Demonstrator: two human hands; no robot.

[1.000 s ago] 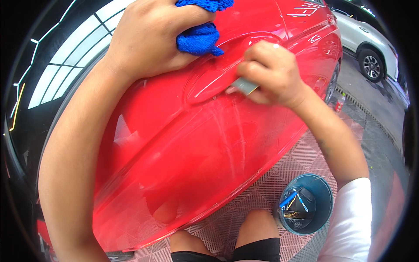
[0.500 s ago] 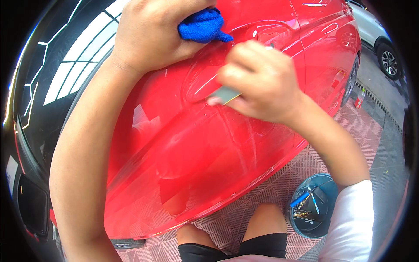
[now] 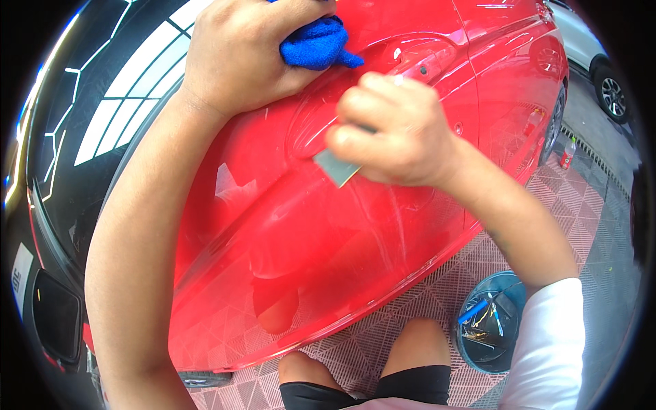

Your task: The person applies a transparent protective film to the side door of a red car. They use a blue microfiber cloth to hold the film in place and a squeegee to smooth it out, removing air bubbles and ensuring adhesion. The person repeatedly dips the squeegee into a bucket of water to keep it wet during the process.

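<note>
A bunched blue microfiber cloth point(image 3: 313, 42) is gripped in my left hand point(image 3: 249, 55), high on the red car panel point(image 3: 328, 273) near the top of the view. Below and right of it, my right hand point(image 3: 393, 130) has its fingers closed round a flat grey-green squeegee point(image 3: 336, 166) with a yellow edge, low on the panel beside the lower end of the recessed door handle area point(image 3: 427, 65). The hand is slightly blurred, so whether the squeegee's edge touches the paint I cannot tell.
A dark glass window point(image 3: 68, 205) with reflected lights curves along the left. A bucket point(image 3: 488, 352) holding tools stands by my knees on red-and-grey floor tiles point(image 3: 567, 198). A bottle point(image 3: 568, 157) stands beside a drain grate. A white car point(image 3: 574, 41) is parked at upper right.
My right hand with the squeegee has moved left and down along the panel. My left hand and cloth moved slightly up, then little. The view has shifted, so the background cars appear further right.
</note>
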